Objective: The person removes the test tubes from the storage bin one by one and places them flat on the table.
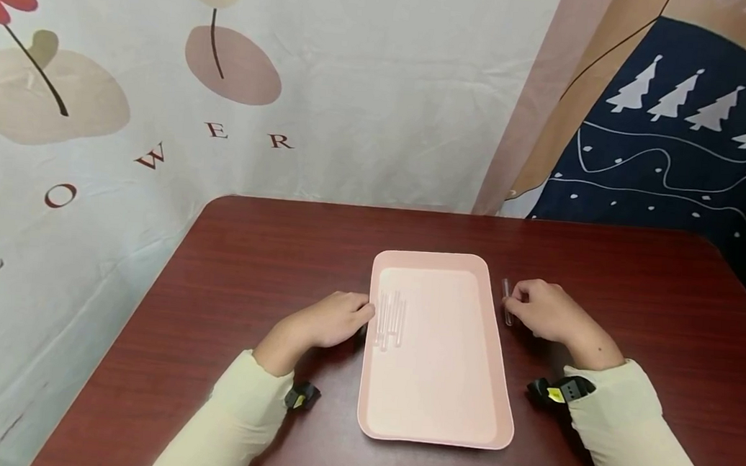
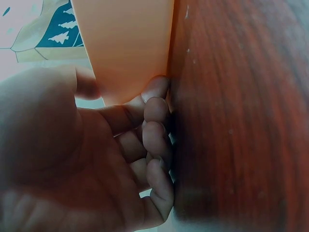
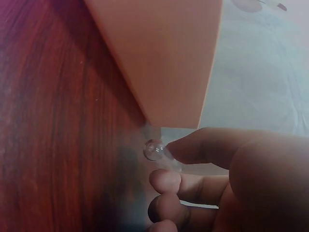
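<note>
A pink tray [image 1: 442,404] lies lengthwise on the dark red table. Several clear test tubes [image 1: 401,321] lie side by side at the left in it. My left hand [image 1: 334,319] holds the tray's left edge, thumb at the rim; in the left wrist view its curled fingers [image 2: 157,110] rest low by the outer wall. To the right of the tray, my right hand [image 1: 546,310] pinches another clear test tube [image 1: 506,316] between thumb and forefinger. Its rounded end [image 3: 153,150] faces the camera in the right wrist view, close over the table.
The wooden table [image 1: 254,253] reaches past both arms, with its far edge behind the tray. A pale printed cloth [image 1: 381,118] hangs beyond it. Dark blue fabric with white trees [image 1: 664,152] is at the back right.
</note>
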Demonstrator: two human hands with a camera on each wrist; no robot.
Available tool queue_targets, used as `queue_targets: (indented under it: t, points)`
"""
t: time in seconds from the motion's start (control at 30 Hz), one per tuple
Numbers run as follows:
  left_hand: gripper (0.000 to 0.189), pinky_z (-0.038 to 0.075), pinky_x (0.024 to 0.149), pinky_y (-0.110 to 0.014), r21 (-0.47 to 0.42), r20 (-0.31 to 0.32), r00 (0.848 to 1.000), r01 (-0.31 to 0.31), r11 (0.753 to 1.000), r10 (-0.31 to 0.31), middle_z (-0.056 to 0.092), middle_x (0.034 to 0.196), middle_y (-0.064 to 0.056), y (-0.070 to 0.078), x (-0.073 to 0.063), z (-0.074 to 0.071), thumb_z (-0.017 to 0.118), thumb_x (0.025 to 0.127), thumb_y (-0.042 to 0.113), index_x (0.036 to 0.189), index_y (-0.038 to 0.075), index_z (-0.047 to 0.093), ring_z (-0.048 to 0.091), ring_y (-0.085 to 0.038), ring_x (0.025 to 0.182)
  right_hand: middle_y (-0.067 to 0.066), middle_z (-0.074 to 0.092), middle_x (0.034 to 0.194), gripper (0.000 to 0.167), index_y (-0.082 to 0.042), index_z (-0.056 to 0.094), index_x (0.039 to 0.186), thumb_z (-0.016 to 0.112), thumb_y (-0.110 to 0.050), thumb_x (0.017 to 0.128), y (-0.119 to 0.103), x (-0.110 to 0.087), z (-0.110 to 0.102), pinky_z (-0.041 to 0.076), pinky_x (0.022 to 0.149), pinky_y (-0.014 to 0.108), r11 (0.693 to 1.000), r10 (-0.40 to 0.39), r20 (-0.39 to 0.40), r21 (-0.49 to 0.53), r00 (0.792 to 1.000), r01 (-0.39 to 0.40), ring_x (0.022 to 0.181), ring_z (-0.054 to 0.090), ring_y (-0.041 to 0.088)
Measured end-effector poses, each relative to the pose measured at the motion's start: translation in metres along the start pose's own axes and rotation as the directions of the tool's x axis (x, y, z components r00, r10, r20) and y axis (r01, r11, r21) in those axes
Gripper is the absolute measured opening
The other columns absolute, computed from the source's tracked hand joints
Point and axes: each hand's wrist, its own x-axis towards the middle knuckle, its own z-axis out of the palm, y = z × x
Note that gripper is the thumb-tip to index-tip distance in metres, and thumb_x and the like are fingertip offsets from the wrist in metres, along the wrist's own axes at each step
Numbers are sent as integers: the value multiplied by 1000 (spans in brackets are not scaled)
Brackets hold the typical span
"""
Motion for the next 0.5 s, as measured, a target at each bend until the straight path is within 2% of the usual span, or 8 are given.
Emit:
queue_targets:
  t: [0.3, 0.5]
  points:
    - [33, 42, 79, -32, 16, 1, 1000, -11, 1000, 11, 49, 70, 1, 3, 1, 0, 34, 101, 24, 77, 14, 54, 51, -19, 79, 0, 48, 52, 26, -9, 56, 74, 56, -22, 97, 8, 2, 2, 43, 48, 32, 1000, 22, 23, -12, 999, -22, 44, 51, 16]
    - [31, 43, 80, -32, 9, -10, 1000, -22, 1000, 22, 54, 74, 1, 0, 0, 0, 35, 101, 22, 80, 14, 57, 52, -18, 81, 0, 48, 52, 26, -9, 56, 74, 56, -21, 97, 7, 3, 2, 43, 48, 32, 1000, 12, 27, -11, 1000, -11, 45, 51, 16]
